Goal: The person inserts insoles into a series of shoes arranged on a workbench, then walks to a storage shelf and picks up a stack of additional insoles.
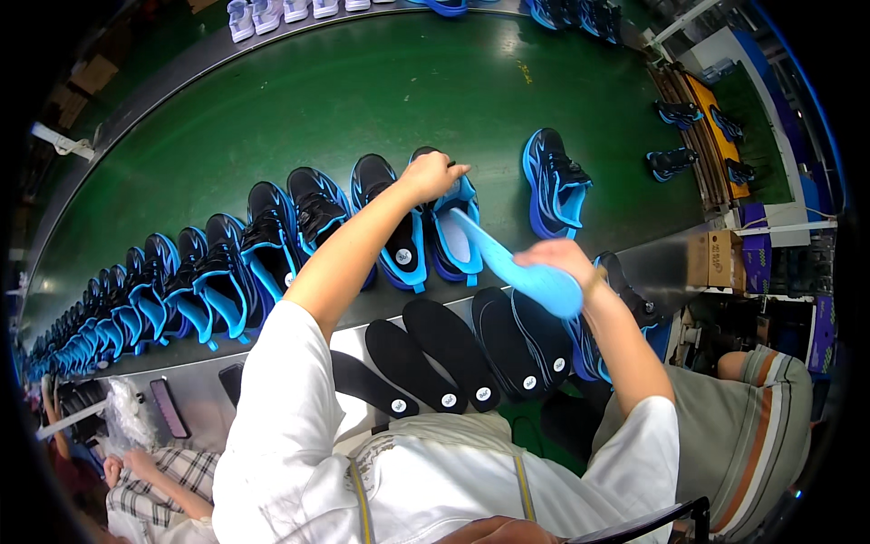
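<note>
My left hand is closed at the tongue of a black and blue sneaker, reaching over the shoe from the left. A pale inner sole shows through its opening. In my right hand is a light-blue insole, gripped near its wide heel end. The insole's narrower end slants toward the shoe opening; whether it touches the shoe I cannot tell. Just left stands another sneaker, with a black insole bearing a round white label inside. A separate sneaker stands to the right.
A long row of black and blue sneakers runs away to the left on the green table. Several black insoles lie along the metal near edge. White shoes line the far side. Other people sit at both sides.
</note>
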A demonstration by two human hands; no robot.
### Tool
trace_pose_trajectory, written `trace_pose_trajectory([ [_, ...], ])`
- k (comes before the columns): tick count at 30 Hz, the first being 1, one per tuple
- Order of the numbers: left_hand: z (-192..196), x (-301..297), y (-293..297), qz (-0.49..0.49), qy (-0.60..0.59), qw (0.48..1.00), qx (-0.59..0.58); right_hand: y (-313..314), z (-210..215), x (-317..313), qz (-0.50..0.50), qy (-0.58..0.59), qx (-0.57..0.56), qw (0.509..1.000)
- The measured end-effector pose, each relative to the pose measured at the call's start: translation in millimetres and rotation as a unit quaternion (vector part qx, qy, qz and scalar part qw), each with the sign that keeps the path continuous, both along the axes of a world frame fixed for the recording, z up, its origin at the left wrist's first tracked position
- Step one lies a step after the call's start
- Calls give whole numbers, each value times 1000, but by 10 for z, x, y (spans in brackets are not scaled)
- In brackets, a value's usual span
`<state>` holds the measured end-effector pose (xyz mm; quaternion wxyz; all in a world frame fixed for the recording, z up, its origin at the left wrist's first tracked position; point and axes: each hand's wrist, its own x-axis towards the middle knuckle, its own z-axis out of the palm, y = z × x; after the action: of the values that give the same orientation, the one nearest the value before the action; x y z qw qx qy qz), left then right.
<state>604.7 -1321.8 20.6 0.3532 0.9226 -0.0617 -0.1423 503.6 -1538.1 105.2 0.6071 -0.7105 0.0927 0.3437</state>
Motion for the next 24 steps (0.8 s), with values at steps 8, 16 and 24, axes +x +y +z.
trace_pose_trajectory([
  [8, -66, -78, 85, -118, -95, 987, 48, 882, -1029, 357, 242, -286, -437, 818],
  [16, -267, 23, 173, -78, 112, 990, -36, 739, -643, 145, 304, -270, -540, 737],
  [24, -86, -112, 169, -74, 121, 984, -106, 620, -828, 216, 452, -275, -488, 695],
])
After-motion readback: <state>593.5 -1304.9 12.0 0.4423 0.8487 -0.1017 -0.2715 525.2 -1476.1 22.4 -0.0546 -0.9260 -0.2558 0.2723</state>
